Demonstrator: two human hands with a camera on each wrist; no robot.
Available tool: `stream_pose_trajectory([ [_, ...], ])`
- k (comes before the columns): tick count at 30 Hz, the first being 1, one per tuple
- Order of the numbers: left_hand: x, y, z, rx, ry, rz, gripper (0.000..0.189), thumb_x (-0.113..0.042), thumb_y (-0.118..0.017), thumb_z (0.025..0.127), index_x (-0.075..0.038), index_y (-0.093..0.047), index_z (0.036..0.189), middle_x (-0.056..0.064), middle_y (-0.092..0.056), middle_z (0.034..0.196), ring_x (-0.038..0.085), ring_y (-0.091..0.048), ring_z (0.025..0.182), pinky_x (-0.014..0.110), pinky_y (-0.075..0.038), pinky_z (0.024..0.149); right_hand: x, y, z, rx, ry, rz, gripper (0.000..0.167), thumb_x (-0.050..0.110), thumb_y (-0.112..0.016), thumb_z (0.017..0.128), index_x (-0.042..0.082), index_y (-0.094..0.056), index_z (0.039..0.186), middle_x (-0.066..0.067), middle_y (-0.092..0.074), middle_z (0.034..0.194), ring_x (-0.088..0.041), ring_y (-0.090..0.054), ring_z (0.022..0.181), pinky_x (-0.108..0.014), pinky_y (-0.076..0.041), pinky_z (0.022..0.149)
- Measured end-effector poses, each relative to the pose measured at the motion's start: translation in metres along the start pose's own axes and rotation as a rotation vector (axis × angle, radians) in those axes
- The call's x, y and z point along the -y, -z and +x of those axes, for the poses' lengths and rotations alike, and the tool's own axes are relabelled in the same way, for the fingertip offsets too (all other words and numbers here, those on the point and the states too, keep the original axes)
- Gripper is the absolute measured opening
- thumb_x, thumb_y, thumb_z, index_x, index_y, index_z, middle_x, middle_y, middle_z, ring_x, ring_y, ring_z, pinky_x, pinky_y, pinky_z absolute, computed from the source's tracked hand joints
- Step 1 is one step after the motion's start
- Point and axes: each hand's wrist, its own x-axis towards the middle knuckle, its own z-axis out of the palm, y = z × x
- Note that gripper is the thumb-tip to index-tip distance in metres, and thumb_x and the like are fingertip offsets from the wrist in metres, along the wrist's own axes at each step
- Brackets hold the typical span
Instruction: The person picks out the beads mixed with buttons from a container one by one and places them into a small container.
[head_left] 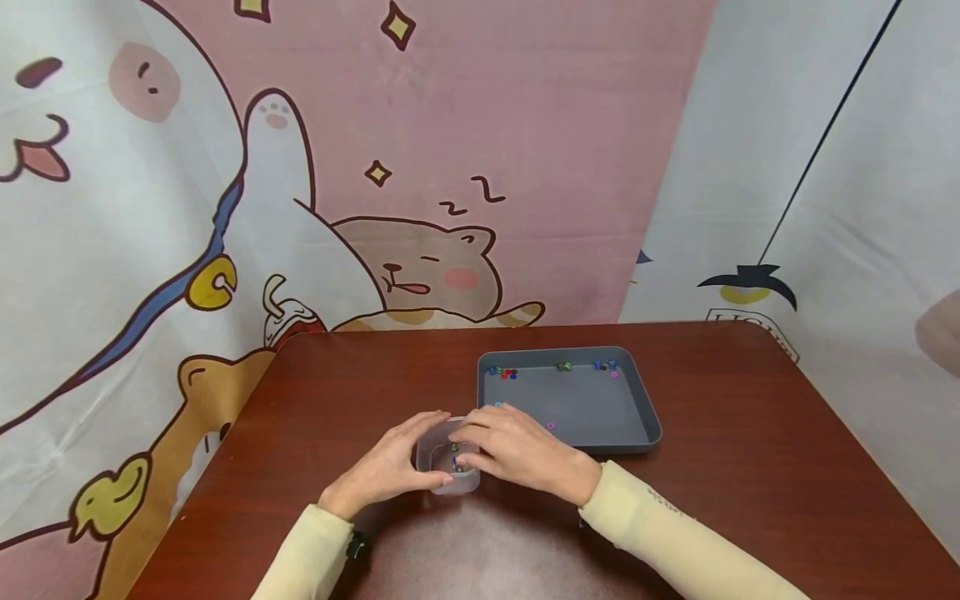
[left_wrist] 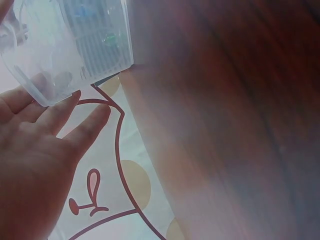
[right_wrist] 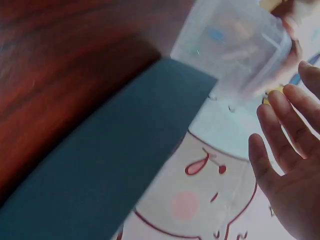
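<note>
A clear plastic container [head_left: 462,485] stands on the table in front of the tray. My left hand [head_left: 390,462] grips its left side, thumb along the near wall and fingers at the far rim. Over its right side, my right hand [head_left: 517,446] reaches with thumb and fingertips above the opening. The right wrist view shows this right hand [right_wrist: 295,135] with loosely bent, parted fingers and nothing visible between them. Small blue and green pieces lie in the container; a green piece [left_wrist: 109,39] and a blue piece [right_wrist: 216,34] show through its walls.
A shallow grey tray [head_left: 592,404] lies just behind and right of the container. Along its far side sit small groups of coloured pieces: red and blue [head_left: 509,373], green [head_left: 564,367] and blue [head_left: 604,365]. Pink rings [head_left: 551,426] lie apart. A printed curtain [head_left: 555,167] hangs behind the table.
</note>
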Motion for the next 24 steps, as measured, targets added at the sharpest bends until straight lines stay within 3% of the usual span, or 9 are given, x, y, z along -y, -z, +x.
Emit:
stream_pose_trajectory([
  [7,-0.001,0.0,0.0,-0.006,-0.004,0.009,0.089,-0.049,-0.088,0.079,-0.009,-0.053,0.151,0.004,-0.053,0.15,0.022,-0.053,0.134,0.051,-0.046,0.108,-0.024,0.031,-0.016,-0.071,-0.123,0.077,0.031,0.026,-0.076,0.096,0.015,-0.074,0.125,0.001,-0.069,0.127,-0.016,-0.064,0.118,-0.044,-0.053,0.099],
  [13,-0.001,0.0,-0.001,-0.01,0.009,0.013,0.088,-0.05,-0.088,0.079,-0.012,-0.053,0.151,0.004,-0.053,0.151,0.022,-0.053,0.134,0.052,-0.046,0.108,-0.058,0.058,-0.044,-0.118,-0.277,0.023,0.032,0.023,-0.079,0.094,0.013,-0.074,0.124,-0.003,-0.07,0.127,-0.022,-0.065,0.118,-0.049,-0.053,0.098],
  [19,-0.001,0.0,-0.003,-0.009,0.032,0.002,0.089,-0.051,-0.088,0.078,-0.013,-0.052,0.151,0.007,-0.051,0.153,0.027,-0.052,0.136,0.055,-0.045,0.108,-0.097,0.076,-0.074,-0.102,-0.422,-0.025,0.036,0.023,-0.079,0.094,0.007,-0.072,0.126,-0.01,-0.07,0.126,-0.03,-0.066,0.116,-0.055,-0.053,0.095],
  [24,-0.002,0.0,-0.002,0.003,0.039,-0.012,0.09,-0.052,-0.087,0.079,-0.013,-0.051,0.152,0.009,-0.05,0.154,0.029,-0.051,0.138,0.056,-0.045,0.108,-0.125,0.079,-0.091,-0.051,-0.506,-0.062,0.035,0.022,-0.078,0.095,0.006,-0.073,0.125,-0.013,-0.071,0.123,-0.032,-0.067,0.113,-0.055,-0.055,0.091],
])
